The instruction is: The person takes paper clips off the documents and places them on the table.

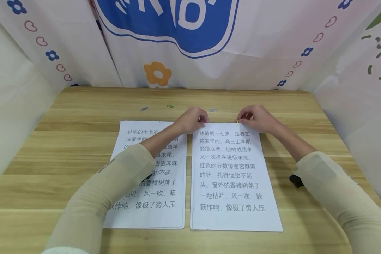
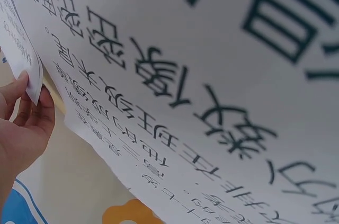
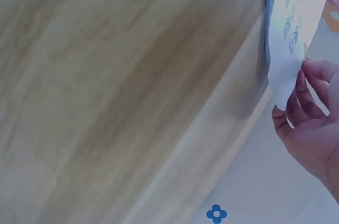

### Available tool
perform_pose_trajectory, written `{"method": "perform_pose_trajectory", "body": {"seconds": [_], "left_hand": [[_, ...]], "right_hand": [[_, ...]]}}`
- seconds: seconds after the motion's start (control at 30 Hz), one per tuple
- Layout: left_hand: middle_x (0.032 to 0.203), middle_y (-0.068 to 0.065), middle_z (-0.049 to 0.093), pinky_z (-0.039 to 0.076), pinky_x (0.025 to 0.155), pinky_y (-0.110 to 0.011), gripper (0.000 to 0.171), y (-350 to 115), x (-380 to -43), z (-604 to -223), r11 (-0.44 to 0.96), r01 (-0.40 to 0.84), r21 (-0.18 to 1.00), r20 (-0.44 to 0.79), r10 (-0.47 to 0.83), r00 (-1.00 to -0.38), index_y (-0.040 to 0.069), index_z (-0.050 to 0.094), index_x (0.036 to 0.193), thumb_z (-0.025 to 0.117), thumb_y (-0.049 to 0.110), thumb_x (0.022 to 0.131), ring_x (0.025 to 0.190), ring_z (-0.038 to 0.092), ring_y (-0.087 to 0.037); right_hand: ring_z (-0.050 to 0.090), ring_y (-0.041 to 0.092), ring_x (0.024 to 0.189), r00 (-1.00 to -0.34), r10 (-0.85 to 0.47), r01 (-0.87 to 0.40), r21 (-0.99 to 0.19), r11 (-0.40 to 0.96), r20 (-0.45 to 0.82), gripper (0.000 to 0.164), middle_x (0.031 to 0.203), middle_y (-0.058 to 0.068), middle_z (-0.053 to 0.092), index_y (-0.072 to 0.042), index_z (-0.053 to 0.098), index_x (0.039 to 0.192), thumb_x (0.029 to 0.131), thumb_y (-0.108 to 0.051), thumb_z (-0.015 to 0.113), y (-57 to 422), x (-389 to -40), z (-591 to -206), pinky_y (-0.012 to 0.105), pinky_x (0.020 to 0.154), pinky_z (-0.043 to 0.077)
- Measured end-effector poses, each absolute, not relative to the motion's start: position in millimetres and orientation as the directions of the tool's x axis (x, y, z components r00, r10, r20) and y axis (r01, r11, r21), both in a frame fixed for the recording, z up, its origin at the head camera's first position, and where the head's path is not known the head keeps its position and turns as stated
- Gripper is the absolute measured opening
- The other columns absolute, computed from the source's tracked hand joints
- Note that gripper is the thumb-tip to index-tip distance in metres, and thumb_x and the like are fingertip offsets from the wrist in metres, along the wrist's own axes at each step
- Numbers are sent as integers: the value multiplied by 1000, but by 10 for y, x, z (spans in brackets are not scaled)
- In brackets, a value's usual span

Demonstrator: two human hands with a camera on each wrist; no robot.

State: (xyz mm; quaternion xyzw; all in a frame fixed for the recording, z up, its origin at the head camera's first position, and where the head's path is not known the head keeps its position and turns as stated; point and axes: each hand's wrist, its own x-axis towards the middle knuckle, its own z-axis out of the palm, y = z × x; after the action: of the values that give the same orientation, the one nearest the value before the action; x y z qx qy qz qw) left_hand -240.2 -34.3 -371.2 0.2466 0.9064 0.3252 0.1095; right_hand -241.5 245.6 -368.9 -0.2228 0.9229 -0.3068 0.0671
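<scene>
My left hand [image 1: 192, 120] pinches the top left corner of the right-hand stack of printed paper [image 1: 228, 176]. That corner shows between thumb and fingers in the left wrist view, where the left hand [image 2: 26, 123] is at the left side. At the same stack's top edge, toward its right corner, my right hand [image 1: 257, 118] pinches a yellow paper clip [image 1: 238, 122]. The clip [image 3: 305, 51] lies over the paper edge in the right wrist view, just beyond the thumb and fingertip of the right hand [image 3: 312, 128].
Another stack of printed paper [image 1: 149, 215] lies to the left, partly under my left forearm. Beyond the stacks lie a blue paper clip [image 1: 144, 109], a green one [image 1: 170, 106] and another blue paper clip [image 1: 213, 110]. A white printed sheet wall [image 1: 209, 74] stands behind the wooden table [image 1: 66, 141].
</scene>
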Motion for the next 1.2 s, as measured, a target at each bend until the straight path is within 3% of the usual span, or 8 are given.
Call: {"method": "perform_pose_trajectory", "body": {"seconds": [0.4, 1.2], "left_hand": [[98, -10, 69, 52, 86, -28, 14, -347, -2386, -3708, 677, 371, 636, -42, 511, -859, 3, 76, 102, 66, -5, 97, 94, 61, -22], [100, -10, 69, 53, 89, -29, 14, -345, -2397, -3714, 687, 354, 635, -54, 496, -866, 3, 75, 104, 66, -5, 97, 96, 62, -22]], "right_hand": [[59, 25, 83, -881, -472, -394, -587, 707, 23, 10, 89, 12, 71, 1, 76, 96, 98, 0, 66, 2441, -2427, -3695, 25, 69, 45], [62, 28, 83, -916, -397, -351, -589, 728, 55, 12, 93, 17, 72, 3, 75, 99, 98, 0, 64, 2401, -2406, -3737, 24, 68, 46]]}}
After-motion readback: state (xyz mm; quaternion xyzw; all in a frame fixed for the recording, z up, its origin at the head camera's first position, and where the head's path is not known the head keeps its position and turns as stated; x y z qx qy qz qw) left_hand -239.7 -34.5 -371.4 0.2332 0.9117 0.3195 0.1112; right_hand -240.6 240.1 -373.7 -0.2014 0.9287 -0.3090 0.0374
